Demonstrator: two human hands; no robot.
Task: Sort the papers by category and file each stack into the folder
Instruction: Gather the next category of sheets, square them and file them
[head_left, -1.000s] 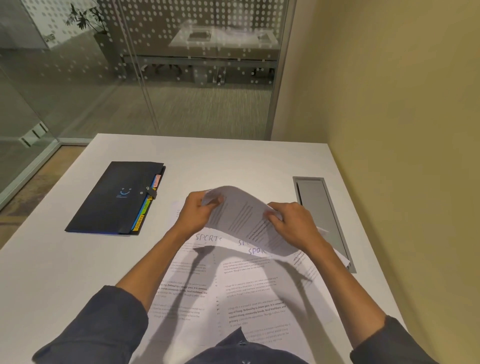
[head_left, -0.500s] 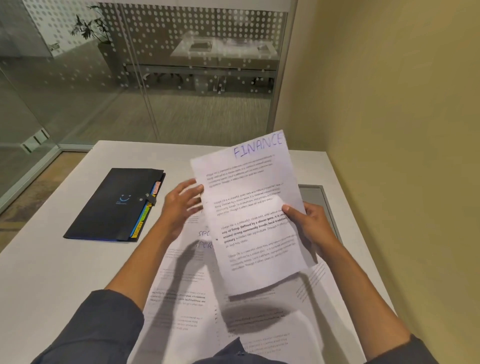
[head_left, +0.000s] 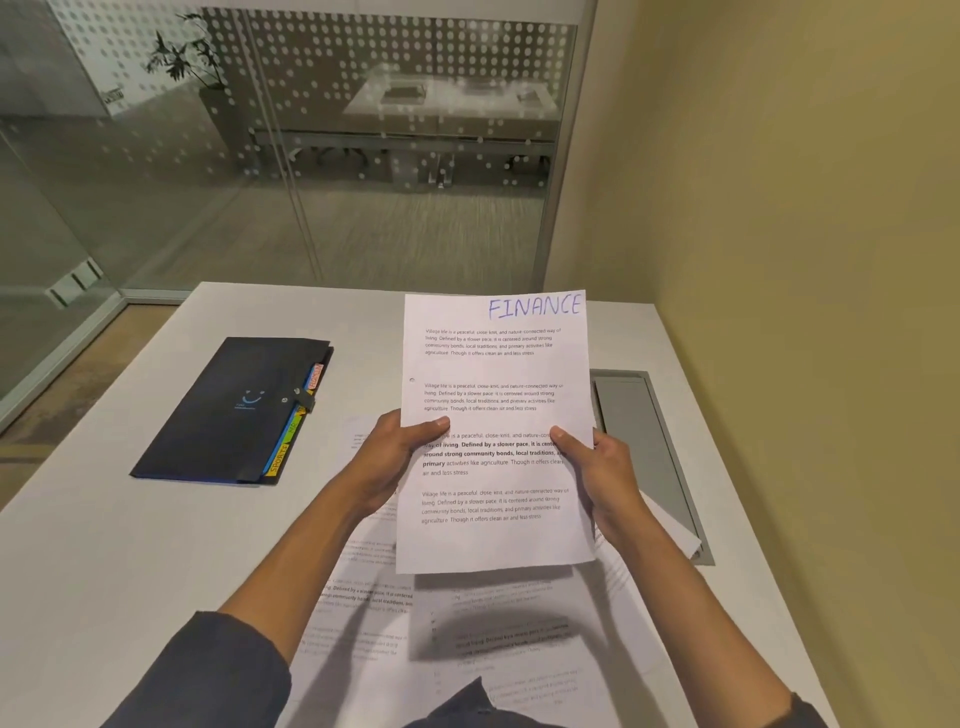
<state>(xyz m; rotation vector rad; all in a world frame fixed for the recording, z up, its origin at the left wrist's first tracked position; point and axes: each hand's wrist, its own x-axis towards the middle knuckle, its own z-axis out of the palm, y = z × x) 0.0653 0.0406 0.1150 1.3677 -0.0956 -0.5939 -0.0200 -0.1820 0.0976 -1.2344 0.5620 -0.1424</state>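
Note:
A printed sheet headed FINANCE (head_left: 496, 364) is held upright above the table, facing me. My left hand (head_left: 395, 457) grips its left edge, thumb on the front. My right hand (head_left: 597, 467) grips its right edge the same way. Beneath it, several more printed papers (head_left: 374, 613) lie spread on the white table (head_left: 104, 545) in front of me. A closed black expanding folder (head_left: 228, 410) with coloured tabs along its right side lies flat to the left of my hands.
A grey recessed cable hatch (head_left: 649, 441) sits in the table at the right, with a paper corner over its near end. A yellow wall runs close along the right side. Glass partitions stand beyond the far table edge.
The sheet was picked off the pile, turned face up and raised upright. My left hand, off it half a second ago, now grips its left edge.

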